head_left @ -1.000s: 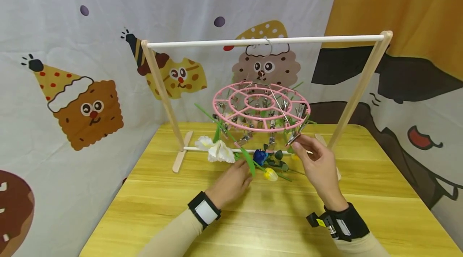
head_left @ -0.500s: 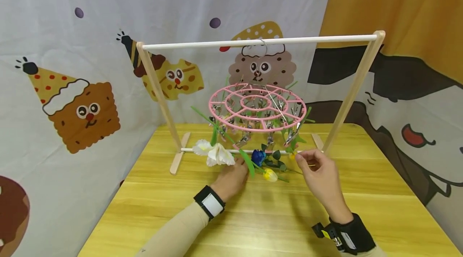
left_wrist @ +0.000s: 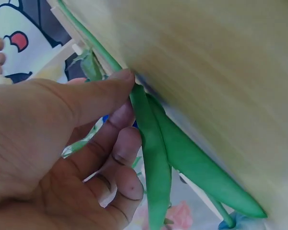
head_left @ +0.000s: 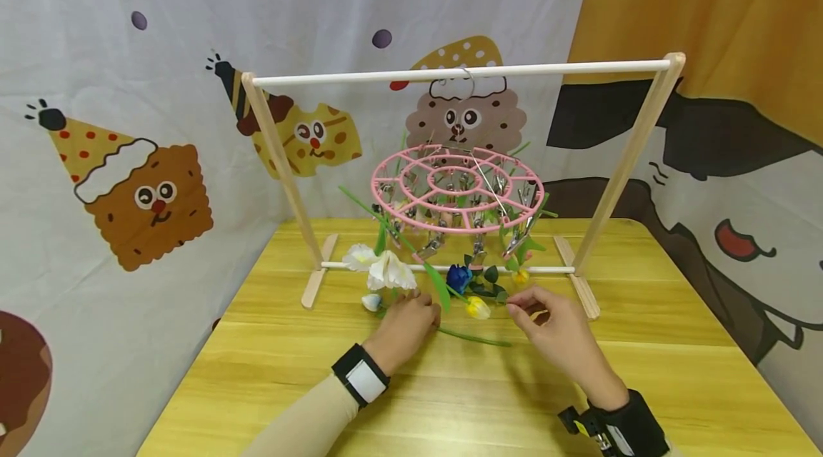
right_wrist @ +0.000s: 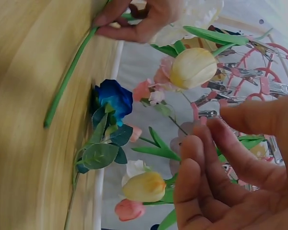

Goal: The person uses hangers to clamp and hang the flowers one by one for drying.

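Note:
My left hand [head_left: 406, 328] pinches the green stem of a pale blue tulip [head_left: 371, 302] low over the tabletop. In the left wrist view, thumb and index finger close on the stem just by its two long leaves [left_wrist: 201, 165]. The bare stem end [right_wrist: 62, 93] points right. My right hand [head_left: 554, 321] hovers right of a yellow tulip [head_left: 478, 308], fingers loosely bent with nothing between them. A blue rose [head_left: 459, 278] lies behind, its leafy stem running toward that hand. Overhead hangs a pink round clip hanger [head_left: 458, 230] with several flowers clipped head down.
A wooden rack [head_left: 624, 164] with a white top rod [head_left: 360, 77] carries the hanger. Its low crossbar [head_left: 546, 270] runs just behind the rose. White flowers [head_left: 391, 271] hang low at front left, close above my left hand. A printed cloth [head_left: 193, 28] backs the table.
My right hand has come down from a clip at the hanger's right edge to near the tabletop. Beside my left hand, the pale blue tulip and its stem have come into view.

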Demonstrator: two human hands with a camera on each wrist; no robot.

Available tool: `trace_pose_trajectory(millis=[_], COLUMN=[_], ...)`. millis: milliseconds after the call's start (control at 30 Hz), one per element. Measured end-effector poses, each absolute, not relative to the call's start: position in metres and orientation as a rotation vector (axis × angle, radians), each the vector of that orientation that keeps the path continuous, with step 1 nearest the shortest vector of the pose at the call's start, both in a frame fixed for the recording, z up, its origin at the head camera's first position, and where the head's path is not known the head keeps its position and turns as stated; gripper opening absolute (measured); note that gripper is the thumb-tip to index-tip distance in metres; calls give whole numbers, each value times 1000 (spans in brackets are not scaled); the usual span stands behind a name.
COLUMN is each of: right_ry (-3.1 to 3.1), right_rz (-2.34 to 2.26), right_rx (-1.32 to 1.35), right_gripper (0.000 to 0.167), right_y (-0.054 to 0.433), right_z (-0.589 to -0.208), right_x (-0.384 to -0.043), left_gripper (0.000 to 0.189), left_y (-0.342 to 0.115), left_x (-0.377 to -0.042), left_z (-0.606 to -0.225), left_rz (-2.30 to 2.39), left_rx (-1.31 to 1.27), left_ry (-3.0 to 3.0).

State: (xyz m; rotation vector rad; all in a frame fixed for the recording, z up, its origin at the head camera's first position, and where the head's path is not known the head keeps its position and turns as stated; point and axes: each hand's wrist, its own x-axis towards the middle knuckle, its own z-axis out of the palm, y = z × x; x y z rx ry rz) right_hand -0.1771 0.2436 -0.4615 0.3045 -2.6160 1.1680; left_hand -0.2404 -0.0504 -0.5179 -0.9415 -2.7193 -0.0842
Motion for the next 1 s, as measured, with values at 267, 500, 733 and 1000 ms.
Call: trace_pose_trajectory(millis=[267,500,733,1000], right_ry=[-2777,-2812,-2560,-2209], right_rz=[1042,1272,1563,1549], right_rx=[456,506,528,729], right_gripper=[14,14,10,25], right_y=[246,251,249,235], right_z=[-472,-474,-469,-453], right_x=[-173,-167,-157,-156], left_gripper=[8,8,10,12], left_y=[-65,-75,-79,-88], left_x=[-216,-199,-189,-183], left_z=[-506,-489,-479,-472], left_rz=[-131,-294,-512,-705], left_rx=[-1002,-1030,-1051,-1012], left_ry=[-2629,-2591,-2541,-2492])
